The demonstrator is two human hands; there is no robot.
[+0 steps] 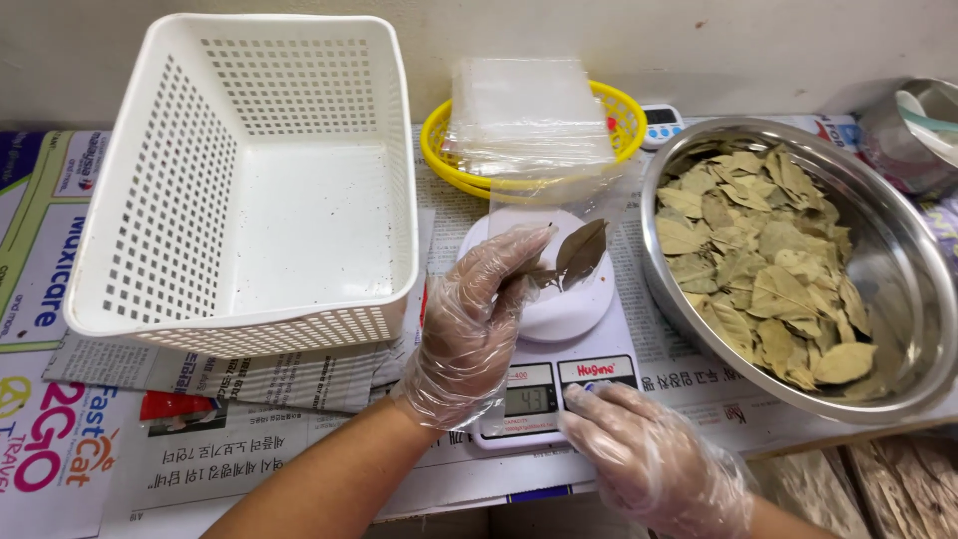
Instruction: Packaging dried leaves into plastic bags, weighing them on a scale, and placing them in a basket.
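Observation:
Both my hands wear thin clear plastic gloves. My left hand (469,329) holds a small clear plastic bag (574,225) upright over the round white platter of a kitchen scale (559,374). A few dried bay leaves (579,255) sit inside the bag. My right hand (654,464) rests at the scale's front right corner, its fingertips on the panel beside the lit display. It holds nothing.
A large steel bowl (908,260) of dried bay leaves (768,265) stands to the right. A white perforated basket (249,180) sits at left. A yellow basket (624,110) at the back holds a stack of clear bags (519,110). A small white timer (661,125) lies behind it. Newspaper covers the table.

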